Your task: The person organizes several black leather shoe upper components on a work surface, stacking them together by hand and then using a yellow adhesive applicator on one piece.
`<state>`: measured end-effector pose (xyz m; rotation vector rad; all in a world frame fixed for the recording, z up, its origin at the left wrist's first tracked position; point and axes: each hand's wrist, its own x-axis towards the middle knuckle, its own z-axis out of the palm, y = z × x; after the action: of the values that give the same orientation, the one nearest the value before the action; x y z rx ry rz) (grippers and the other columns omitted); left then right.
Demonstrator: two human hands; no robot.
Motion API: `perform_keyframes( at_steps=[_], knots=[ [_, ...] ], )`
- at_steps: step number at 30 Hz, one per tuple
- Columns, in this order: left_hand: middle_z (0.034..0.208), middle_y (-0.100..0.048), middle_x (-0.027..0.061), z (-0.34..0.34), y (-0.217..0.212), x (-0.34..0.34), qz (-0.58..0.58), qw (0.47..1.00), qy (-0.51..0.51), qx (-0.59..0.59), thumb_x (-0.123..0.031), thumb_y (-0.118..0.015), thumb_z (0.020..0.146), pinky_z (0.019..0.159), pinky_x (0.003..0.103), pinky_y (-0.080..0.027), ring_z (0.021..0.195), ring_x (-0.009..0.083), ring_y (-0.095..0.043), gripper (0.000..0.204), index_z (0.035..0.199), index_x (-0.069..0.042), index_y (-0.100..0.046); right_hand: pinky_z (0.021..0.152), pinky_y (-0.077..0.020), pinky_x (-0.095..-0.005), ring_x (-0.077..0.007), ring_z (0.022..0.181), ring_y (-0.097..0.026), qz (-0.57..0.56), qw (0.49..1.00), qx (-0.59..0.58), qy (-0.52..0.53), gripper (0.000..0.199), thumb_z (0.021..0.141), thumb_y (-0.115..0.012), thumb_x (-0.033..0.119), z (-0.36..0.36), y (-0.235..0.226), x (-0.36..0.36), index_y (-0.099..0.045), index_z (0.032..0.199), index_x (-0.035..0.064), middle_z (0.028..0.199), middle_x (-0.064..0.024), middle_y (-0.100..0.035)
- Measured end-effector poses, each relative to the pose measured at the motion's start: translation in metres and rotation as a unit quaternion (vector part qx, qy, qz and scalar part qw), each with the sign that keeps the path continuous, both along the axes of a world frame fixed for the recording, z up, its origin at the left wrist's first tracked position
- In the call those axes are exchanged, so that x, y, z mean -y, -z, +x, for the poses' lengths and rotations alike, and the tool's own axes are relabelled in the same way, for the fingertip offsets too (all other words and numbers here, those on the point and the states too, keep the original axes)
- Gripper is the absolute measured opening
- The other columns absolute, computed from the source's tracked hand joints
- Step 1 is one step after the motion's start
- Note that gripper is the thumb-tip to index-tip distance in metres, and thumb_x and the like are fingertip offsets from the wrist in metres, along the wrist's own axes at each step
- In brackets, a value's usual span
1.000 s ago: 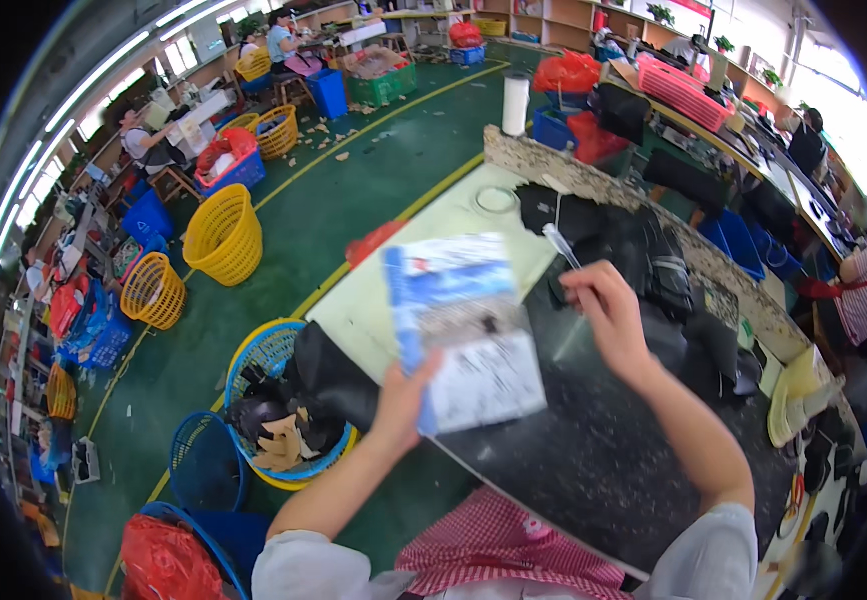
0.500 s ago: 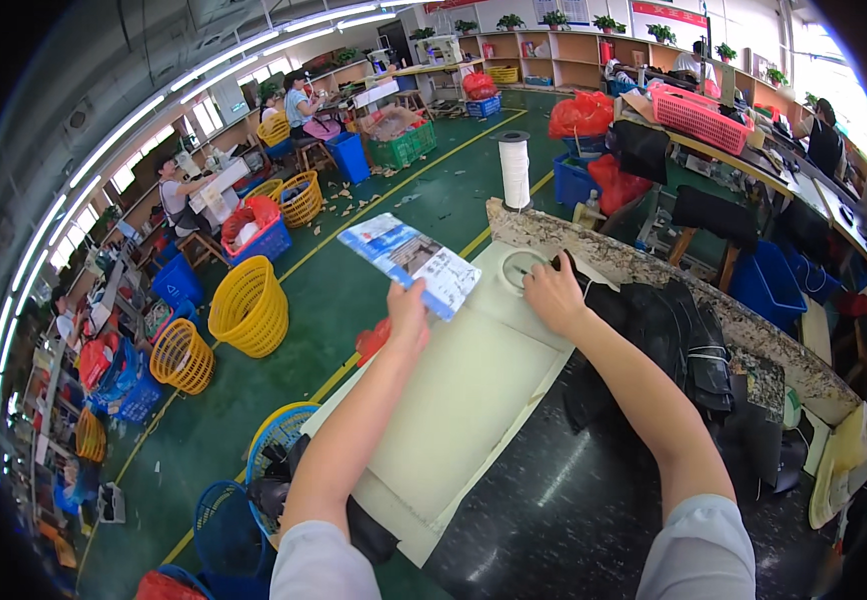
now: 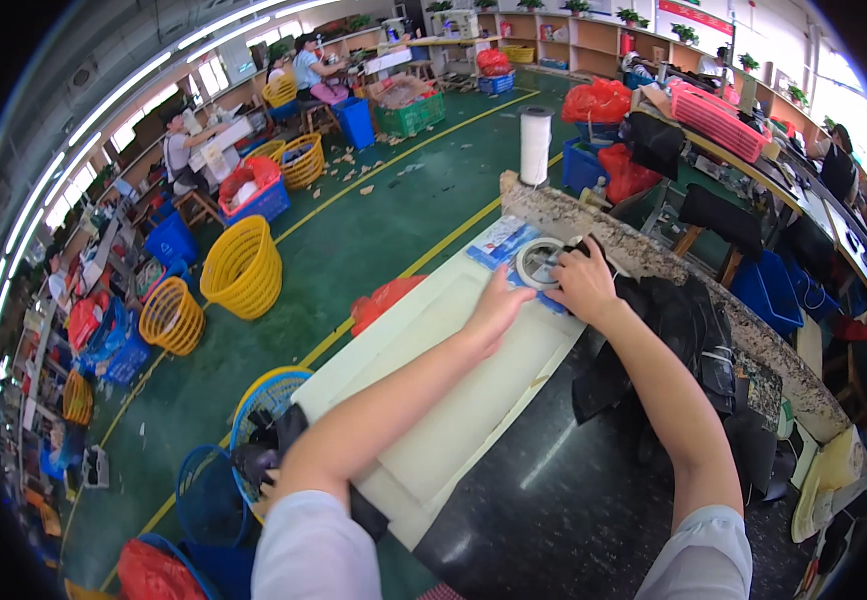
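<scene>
A blue-and-white printed sheet or booklet [image 3: 500, 240] lies at the far end of a pale cream board [image 3: 434, 370]. On top of it sits a white roll of tape [image 3: 526, 266]. My right hand [image 3: 586, 284] grips the roll's right side with bent fingers. Close to the near edge of the sheet, my left hand [image 3: 497, 312] rests low over the board, thumb and forefinger apart, holding nothing I can see. Its other fingers are partly hidden.
A white thread spool [image 3: 535, 148] stands on the stone-patterned ledge [image 3: 644, 250] behind. Black material pieces [image 3: 679, 330] lie right of the board on the dark speckled tabletop [image 3: 554, 490]. Yellow baskets [image 3: 242, 268] stand on the green floor at left; people sit working farther off.
My left hand has brought the sheet down and right onto the board and let go of it. The tape roll now lies over the sheet. The view has shifted slightly.
</scene>
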<state>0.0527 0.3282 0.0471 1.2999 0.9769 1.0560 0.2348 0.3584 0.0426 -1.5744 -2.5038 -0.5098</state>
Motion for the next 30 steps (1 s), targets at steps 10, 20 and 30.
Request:
perform_keyframes(
  at_steps=[10, 20, 30],
  knots=[
    [0.100, -0.059, 0.0114, -0.288, -0.005, 0.220, 0.301, 0.843, -0.231, -0.381, 0.005, -0.055, 0.078, 0.089, 0.038, -0.043, 0.100, 0.0312, -0.055, 0.019, 0.093, -0.004, -0.061, 0.064, -0.0516, -0.0271, -0.0115, 0.067, -0.061, -0.300, 0.797, -0.492, -0.178, 0.031, 0.090, -0.049, -0.004, -0.101, -0.059, 0.147, -0.059, 0.118, 0.0004, 0.088, -0.0082, -0.066],
    [0.118, -0.057, 0.0164, -0.246, 0.033, 0.203, 0.297, 0.910, -0.064, -0.283, 0.001, -0.052, 0.076, 0.101, 0.040, -0.040, 0.117, 0.0331, -0.050, 0.040, 0.116, -0.001, -0.056, 0.072, -0.0517, -0.0340, -0.0207, 0.081, -0.065, -0.530, 0.682, -0.366, -0.345, 0.023, 0.086, -0.057, 0.002, -0.240, 0.014, 0.266, -0.060, 0.108, 0.0016, 0.089, -0.0124, -0.065],
    [0.119, -0.058, 0.0109, -0.284, 0.060, 0.194, 0.305, 0.825, 0.129, -0.459, -0.037, -0.055, 0.086, 0.101, 0.038, -0.033, 0.112, 0.0273, -0.052, 0.044, 0.117, -0.008, -0.064, 0.077, -0.0492, -0.0460, -0.0400, 0.087, -0.061, -0.307, 0.889, -0.299, -0.160, 0.015, 0.081, -0.053, -0.002, -0.240, 0.003, 0.245, -0.056, 0.095, 0.0002, 0.092, -0.0217, -0.062]
  ],
)
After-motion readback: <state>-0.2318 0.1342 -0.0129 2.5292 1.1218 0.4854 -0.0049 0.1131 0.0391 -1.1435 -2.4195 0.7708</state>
